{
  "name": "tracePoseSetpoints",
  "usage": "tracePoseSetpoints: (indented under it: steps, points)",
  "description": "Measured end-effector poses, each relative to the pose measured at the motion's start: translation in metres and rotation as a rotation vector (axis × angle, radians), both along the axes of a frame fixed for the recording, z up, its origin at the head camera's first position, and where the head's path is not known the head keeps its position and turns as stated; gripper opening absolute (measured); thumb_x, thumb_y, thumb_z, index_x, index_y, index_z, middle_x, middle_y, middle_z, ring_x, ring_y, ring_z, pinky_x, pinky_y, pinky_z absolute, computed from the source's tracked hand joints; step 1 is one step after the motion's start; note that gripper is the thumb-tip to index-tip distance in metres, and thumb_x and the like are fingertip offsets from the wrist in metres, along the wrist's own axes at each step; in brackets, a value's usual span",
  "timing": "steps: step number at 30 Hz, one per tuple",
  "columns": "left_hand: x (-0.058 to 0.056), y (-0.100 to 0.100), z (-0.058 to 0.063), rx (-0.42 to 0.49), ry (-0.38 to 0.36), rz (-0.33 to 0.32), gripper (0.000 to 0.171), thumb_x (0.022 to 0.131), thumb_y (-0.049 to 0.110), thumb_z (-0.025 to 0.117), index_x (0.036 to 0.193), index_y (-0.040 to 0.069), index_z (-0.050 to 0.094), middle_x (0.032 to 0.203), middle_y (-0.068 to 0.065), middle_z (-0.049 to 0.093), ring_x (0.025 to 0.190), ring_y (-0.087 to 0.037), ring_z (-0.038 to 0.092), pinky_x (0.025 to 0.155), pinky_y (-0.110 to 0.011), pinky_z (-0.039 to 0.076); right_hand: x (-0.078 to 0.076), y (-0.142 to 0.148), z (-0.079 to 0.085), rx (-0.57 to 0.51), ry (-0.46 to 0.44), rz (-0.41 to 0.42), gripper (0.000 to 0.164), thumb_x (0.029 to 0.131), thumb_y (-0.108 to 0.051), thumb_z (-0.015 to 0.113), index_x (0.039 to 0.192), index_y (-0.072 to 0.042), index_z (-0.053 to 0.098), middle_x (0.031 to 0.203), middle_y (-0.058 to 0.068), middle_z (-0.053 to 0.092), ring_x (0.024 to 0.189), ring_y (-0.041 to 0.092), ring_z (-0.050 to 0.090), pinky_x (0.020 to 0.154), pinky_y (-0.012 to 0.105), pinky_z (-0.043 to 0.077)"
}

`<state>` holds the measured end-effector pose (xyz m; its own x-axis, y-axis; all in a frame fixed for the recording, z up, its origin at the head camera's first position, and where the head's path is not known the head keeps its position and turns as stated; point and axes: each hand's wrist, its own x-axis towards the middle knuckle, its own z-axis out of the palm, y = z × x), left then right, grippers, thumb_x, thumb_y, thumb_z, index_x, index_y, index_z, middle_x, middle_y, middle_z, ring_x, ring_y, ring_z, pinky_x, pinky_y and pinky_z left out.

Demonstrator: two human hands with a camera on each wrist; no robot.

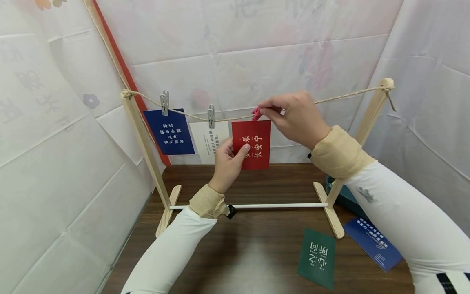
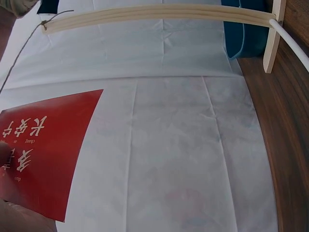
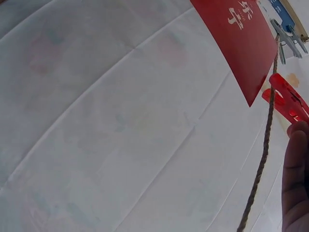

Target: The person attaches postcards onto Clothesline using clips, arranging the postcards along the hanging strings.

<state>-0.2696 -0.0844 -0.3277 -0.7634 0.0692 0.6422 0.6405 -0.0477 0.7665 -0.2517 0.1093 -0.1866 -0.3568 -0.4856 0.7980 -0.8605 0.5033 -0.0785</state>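
My left hand [image 1: 228, 163] pinches the left edge of a red card [image 1: 260, 157] with white characters, holding it upright just below the rope [image 1: 339, 97]. Thumb in front, the other fingers go behind the card. Above the card's top edge, my right hand [image 1: 299, 118] pinches a red clothespin [image 1: 256, 113]. In the right wrist view the clothespin [image 3: 289, 99] has its jaws apart around the rope, and the red card [image 3: 244, 53] appears beside it. Left along the rope, one grey clothespin [image 1: 165, 103] holds a dark blue card [image 1: 169, 132] and another grey clothespin [image 1: 211, 116] holds a white card [image 1: 205, 141].
The rope is tied between two wooden posts [image 1: 144, 143] joined by a white rod [image 1: 275, 206]. A green card [image 1: 316, 259] and a blue card [image 1: 374, 243] lie on the brown table [image 1: 257, 245]. A teal container [image 1: 349, 199] stands behind the right post.
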Motion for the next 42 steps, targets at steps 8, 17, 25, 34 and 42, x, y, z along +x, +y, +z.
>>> tracePoseSetpoints:
  steps: [8,17,25,34,42]
  points:
    - [0.001,-0.001,-0.001,0.000,-0.005,0.002,0.025,0.093,0.013,0.063,0.111,-0.003,0.061,0.100,-0.016,0.068,0.086,-0.026,0.068,0.069,-0.040,0.056,-0.004,-0.007,0.003,0.055,-0.083,-0.002,0.008,0.087,-0.003,0.068,0.093,-0.003,0.074,0.083,0.003,0.071,0.070,0.011,0.064,0.067,0.029,0.053]
    - [0.020,0.000,0.016,-0.023,0.005,-0.005,0.022,0.092,0.000,0.058,0.111,-0.012,0.058,0.099,-0.024,0.066,0.087,-0.034,0.067,0.070,-0.047,0.055,-0.005,-0.012,0.003,0.096,-0.127,0.001,0.010,0.088,-0.005,0.068,0.095,-0.002,0.073,0.084,0.004,0.071,0.071,0.011,0.064,0.068,0.029,0.053]
    - [0.025,0.000,0.016,-0.030,0.012,-0.019,0.022,0.092,-0.001,0.058,0.112,-0.011,0.057,0.101,-0.023,0.066,0.089,-0.033,0.067,0.071,-0.044,0.056,-0.006,-0.009,0.006,0.132,-0.227,-0.020,0.019,0.089,-0.011,0.067,0.105,-0.001,0.071,0.083,0.004,0.070,0.067,0.012,0.059,0.061,0.027,0.049]
    - [0.025,-0.002,0.014,-0.033,-0.008,-0.028,0.022,0.093,0.000,0.058,0.113,-0.010,0.057,0.104,-0.022,0.066,0.091,-0.031,0.067,0.073,-0.042,0.055,-0.009,-0.009,0.006,0.094,-0.311,-0.091,0.026,0.089,-0.017,0.066,0.110,-0.003,0.069,0.091,0.006,0.069,0.069,0.013,0.055,0.061,0.029,0.047]
    - [0.024,-0.002,0.011,-0.037,-0.027,-0.021,0.022,0.092,0.000,0.060,0.112,-0.010,0.058,0.102,-0.021,0.066,0.089,-0.029,0.067,0.072,-0.041,0.056,-0.002,0.002,-0.001,-0.014,-0.165,-0.073,0.027,0.086,-0.015,0.070,0.110,-0.003,0.068,0.097,0.006,0.068,0.069,0.013,0.058,0.069,0.031,0.052]
